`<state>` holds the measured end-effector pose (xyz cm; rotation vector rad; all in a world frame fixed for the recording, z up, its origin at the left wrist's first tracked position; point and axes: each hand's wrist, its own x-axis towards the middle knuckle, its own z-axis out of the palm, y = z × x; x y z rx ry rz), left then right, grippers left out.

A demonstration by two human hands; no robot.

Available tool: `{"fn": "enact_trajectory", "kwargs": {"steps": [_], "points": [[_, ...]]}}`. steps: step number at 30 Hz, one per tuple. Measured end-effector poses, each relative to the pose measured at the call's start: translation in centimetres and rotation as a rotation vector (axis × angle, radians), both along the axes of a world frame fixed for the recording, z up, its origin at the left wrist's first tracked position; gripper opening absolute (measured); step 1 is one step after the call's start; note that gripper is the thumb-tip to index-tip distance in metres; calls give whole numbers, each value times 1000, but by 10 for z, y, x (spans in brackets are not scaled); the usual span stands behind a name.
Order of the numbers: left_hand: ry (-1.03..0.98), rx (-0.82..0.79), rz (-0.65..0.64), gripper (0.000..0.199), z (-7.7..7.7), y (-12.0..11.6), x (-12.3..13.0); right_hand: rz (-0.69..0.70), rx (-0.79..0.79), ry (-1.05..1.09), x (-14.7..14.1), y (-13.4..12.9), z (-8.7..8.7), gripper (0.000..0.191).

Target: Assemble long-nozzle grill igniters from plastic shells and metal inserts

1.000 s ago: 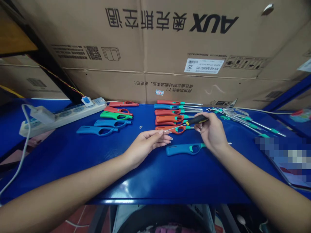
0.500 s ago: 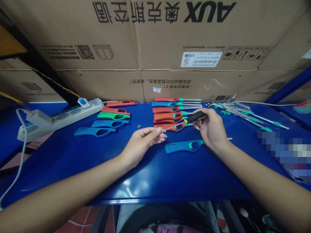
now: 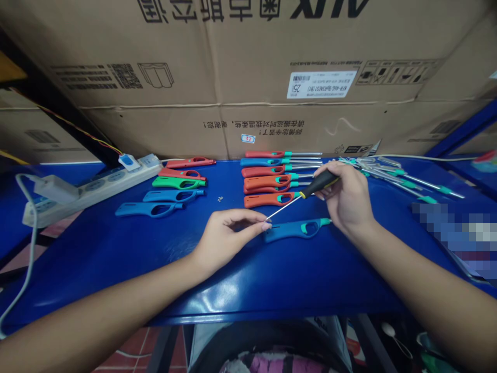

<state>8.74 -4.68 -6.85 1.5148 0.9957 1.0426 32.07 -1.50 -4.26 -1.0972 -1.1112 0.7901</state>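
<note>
My right hand (image 3: 349, 199) is wrapped round the black and yellow handle of a screwdriver (image 3: 319, 183), whose thin shaft points down and left. At the shaft's tip, the fingers of my left hand (image 3: 229, 235) are pinched together; anything between them is too small to make out. Beneath the screwdriver lies a blue lighter (image 3: 287, 231) with a teal trigger, its left end by my left fingertips. Behind it, several red, orange and blue lighters with metal tubes are lined up, among them an orange lighter (image 3: 264, 200). Tiny screws (image 3: 220, 199) rest on the table left of them.
Several tubeless casings, one a blue casing (image 3: 145, 209), lie at the left beside a white power strip (image 3: 97, 189). Loose metal tubes (image 3: 411, 184) are piled at the back right. A large cardboard box (image 3: 174, 124) stands behind the blue table (image 3: 233, 298).
The screwdriver tip and my left fingertips have moved slightly right and toward me, over the blue lighter's left end. My right hand has shifted a little right. The view has tilted down slightly.
</note>
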Motion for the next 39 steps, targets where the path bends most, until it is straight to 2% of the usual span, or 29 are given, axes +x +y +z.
{"fn": "enact_trajectory", "kwargs": {"steps": [7,12,14,17,19,21,24,26,28,30,32,35,39], "points": [[56,55,-22,9,0,0,-1,-62,47,-275,4,-1,-4,27],[158,112,-28,8,-2,1,-2,-49,155,-295,7,-8,0,25],[205,144,-45,8,-3,2,-4,-99,292,-375,7,-11,3,20],[295,219,-100,5,-5,3,-5,-190,602,-548,5,-17,7,8],[351,262,-139,5,-6,3,-6,-158,794,-638,2,-21,9,12],[385,286,-156,6,-7,3,-6,-66,894,-730,-2,-26,13,23],[386,302,-151,6,-5,2,-4,130,843,-860,-9,-34,24,46],[373,297,-150,6,-3,1,-4,265,688,-867,-15,-38,32,57],[353,292,-153,6,-2,1,-3,342,553,-783,-21,-39,39,63],[323,312,-147,6,-3,1,-3,349,527,-704,-25,-37,40,65],[285,366,-137,4,-4,0,-3,338,588,-691,-29,-34,35,66],[262,469,-117,2,-7,1,-3,354,648,-700,-33,-30,22,70],[307,554,-130,5,-11,2,-3,320,636,-599,-34,-28,4,67]]}}
